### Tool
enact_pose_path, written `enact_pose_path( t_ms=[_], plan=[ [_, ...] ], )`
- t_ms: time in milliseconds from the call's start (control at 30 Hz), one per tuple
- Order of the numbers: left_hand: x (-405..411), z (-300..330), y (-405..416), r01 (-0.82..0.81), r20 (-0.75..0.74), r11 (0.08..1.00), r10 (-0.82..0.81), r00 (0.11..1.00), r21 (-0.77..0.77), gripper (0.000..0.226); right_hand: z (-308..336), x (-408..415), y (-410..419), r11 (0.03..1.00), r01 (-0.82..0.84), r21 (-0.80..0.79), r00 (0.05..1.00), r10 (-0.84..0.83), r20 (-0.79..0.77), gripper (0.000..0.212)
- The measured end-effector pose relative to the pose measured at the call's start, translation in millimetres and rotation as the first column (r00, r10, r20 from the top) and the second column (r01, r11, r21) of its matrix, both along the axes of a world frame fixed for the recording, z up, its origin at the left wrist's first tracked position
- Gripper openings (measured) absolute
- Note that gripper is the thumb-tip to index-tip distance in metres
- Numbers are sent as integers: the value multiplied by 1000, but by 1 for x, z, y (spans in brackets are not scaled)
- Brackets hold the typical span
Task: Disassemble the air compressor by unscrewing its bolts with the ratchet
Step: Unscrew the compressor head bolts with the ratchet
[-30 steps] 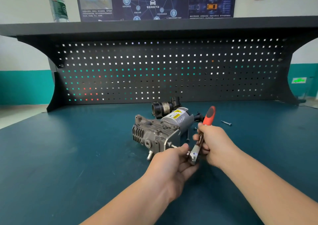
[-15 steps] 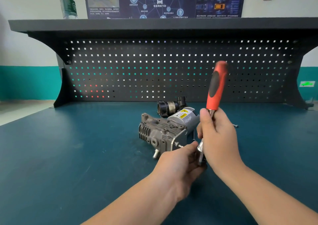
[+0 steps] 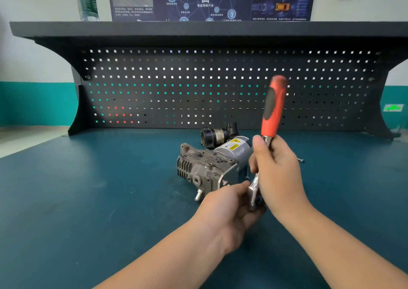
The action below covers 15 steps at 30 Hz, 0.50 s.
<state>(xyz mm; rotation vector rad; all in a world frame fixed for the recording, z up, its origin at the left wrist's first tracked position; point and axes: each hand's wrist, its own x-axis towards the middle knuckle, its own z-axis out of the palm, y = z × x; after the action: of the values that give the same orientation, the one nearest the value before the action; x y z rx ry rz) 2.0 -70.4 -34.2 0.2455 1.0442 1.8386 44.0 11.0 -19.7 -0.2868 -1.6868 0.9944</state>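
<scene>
— Sitting mid-bench on the teal worktop: one air compressor, pegboard behind, one bottle far left on the shelf.

— Hands?

— Right hand grips one ratchet, handle upright. Left hand pinches its head, just right of the compressor. One loose bolt lies further right.

Head-worn wide-angle view looks forward and down across the workbench, close above it
</scene>
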Motion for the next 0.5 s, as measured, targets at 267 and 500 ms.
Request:
enact_pose_path(
  t_ms=[267, 500],
  plan=[
    [1, 1, 1, -32, -14, 997, 31, 999, -74, 7, -9, -11, 23, 524, -26, -852, 996, 83, 20, 27],
    [-1, -3, 2, -240, 32, 971, 240, 970, 4, 27, -6, -9, 25, 662, -5, -750, 995, 78, 62, 28]
  ],
)
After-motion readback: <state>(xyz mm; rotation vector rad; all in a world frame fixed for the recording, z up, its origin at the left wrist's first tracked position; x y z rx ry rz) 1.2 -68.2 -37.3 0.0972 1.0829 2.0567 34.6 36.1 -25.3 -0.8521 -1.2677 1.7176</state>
